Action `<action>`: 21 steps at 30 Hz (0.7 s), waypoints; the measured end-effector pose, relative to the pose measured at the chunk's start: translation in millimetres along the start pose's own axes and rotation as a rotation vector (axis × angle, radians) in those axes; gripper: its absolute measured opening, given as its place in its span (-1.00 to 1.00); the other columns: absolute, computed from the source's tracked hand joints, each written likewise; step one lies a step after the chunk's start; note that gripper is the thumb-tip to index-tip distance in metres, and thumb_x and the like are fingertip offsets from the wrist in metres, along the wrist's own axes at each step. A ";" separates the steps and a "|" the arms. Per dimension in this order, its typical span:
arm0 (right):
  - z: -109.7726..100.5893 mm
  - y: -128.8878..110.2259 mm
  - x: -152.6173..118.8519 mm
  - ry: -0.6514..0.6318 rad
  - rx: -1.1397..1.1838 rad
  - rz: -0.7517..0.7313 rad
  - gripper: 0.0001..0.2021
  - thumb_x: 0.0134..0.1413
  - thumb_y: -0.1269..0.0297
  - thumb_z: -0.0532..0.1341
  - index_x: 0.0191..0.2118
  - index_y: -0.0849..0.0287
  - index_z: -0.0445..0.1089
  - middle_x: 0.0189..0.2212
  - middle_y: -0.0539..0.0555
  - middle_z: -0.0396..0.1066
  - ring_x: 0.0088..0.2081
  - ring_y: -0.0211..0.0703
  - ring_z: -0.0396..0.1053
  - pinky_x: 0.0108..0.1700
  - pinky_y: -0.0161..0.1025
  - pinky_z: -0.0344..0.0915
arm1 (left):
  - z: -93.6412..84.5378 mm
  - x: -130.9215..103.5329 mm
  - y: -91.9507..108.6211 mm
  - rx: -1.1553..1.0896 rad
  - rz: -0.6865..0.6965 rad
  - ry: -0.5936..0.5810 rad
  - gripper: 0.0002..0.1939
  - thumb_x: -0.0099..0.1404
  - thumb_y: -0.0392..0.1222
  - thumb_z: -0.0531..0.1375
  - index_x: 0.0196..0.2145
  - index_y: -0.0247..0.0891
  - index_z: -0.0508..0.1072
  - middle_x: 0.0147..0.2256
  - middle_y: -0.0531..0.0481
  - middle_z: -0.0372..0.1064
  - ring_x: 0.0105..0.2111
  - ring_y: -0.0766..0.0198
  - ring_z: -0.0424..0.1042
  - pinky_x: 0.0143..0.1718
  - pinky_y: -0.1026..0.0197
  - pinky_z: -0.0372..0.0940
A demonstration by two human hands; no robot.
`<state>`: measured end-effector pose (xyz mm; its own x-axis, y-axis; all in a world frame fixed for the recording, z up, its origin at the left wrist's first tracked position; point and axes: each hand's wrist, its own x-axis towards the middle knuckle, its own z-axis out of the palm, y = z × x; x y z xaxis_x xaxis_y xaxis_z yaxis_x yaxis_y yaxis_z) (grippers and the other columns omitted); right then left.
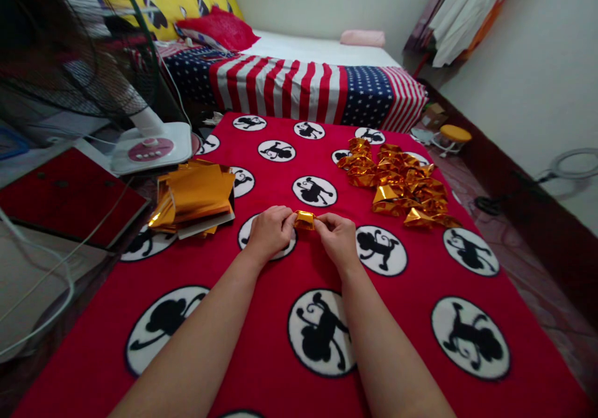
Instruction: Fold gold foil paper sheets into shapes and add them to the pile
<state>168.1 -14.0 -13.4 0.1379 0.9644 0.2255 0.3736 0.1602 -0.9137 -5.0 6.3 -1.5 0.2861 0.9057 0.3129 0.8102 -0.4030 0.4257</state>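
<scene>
Gold piece [305, 220]: right of the sheet stack [199, 194], small and folded, between both hands over the red cloth [266, 343].
Left hand [271, 231]: thumb and fingertips clamped on the end nearer the sheet stack.
Right hand [337, 234]: thumb and fingertips pinched on the end farther from the sheet stack.
Folded pile [406, 187]: well to the right of the sheet stack.
Handling: the shiny material looked thin and easily creased, so light, even pinches with both ends level probably suited this shaping best.
</scene>
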 end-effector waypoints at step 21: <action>-4.2 -3.7 2.0 0.037 0.091 0.149 -0.68 0.06 0.11 0.20 -0.27 0.26 0.56 -0.71 -0.02 0.37 -0.68 -0.23 0.27 -0.61 -0.33 0.18 | -2.5 2.4 -0.9 -0.124 -0.133 -0.018 -0.57 0.46 -0.04 -0.13 -0.40 -0.22 0.42 -0.39 -0.05 0.47 -0.37 0.22 0.40 -0.37 0.22 0.08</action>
<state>170.8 -13.6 -8.2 0.2194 0.9709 0.0963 0.2620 0.0364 -0.9644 -6.3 8.4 1.0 0.1906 0.9539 0.2320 0.7724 -0.2915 0.5643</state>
